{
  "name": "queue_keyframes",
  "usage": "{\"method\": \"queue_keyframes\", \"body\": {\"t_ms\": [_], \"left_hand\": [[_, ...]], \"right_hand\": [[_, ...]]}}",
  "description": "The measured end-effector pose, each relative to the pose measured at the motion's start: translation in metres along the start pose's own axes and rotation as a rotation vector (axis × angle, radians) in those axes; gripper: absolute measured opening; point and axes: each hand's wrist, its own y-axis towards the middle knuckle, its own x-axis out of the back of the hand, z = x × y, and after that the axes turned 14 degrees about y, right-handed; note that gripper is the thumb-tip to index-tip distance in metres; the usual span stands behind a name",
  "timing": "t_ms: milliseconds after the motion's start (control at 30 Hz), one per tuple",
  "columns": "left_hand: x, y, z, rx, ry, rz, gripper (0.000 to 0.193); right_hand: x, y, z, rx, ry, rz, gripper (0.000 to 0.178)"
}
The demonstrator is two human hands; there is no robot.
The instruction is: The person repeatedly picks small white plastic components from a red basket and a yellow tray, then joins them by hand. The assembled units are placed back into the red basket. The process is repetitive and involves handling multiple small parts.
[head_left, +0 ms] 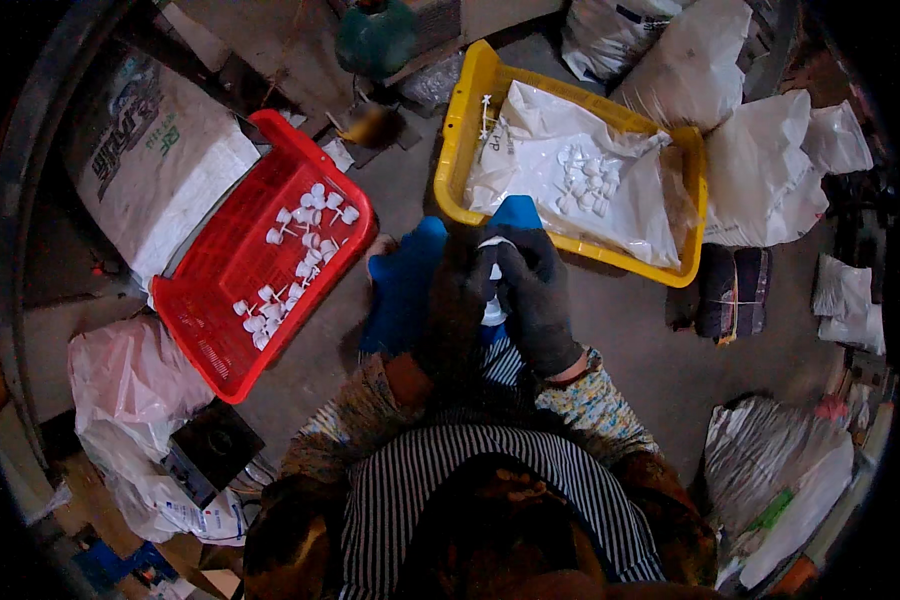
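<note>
Grey, scuffed floor (310,375) spreads under dim light, with bags and sacks crowding its edges. At the centre, low between the person's knees, a white piece (494,305) sits upright between the two hands. Left hand (450,305) and right hand (540,300), both in dark knit gloves, are pressed together and pinch it from either side; where each left fingertip lies cannot be told in the shadow. The step in hand looks like close fingerwork on this one piece, and the next move seems to call for a steady pinch, since smooth plastic could slip against cloth.

Just beyond, at one o'clock, stands a yellow basket (457,140), rectangular and hard-walled, lined with a creased white sheet (530,120) on which small pale parts (590,185) lie heaped. At ten o'clock a red basket (232,255) of ribbed plastic tilts, with glossy round-headed, stemmed parts (303,268) scattered along its near side. A blue shoe (402,290) rests just left of the hands.

Farther out lie a flat woven sack (160,160) at ten o'clock, a tied dark bundle (733,293) at three and a crinkled silvery bag (770,460) at four.
</note>
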Motion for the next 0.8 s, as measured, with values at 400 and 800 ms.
{"method": "queue_keyframes", "body": {"t_ms": [400,800], "left_hand": [[0.01,0.015,0.011,-0.235,0.146,0.14,0.042],[0.001,0.019,0.02,-0.309,0.271,0.101,0.034]], "right_hand": [[0.029,0.008,0.003,0.005,0.009,0.216,0.039],[0.035,0.011,-0.002,0.011,0.003,0.159,0.033]]}}
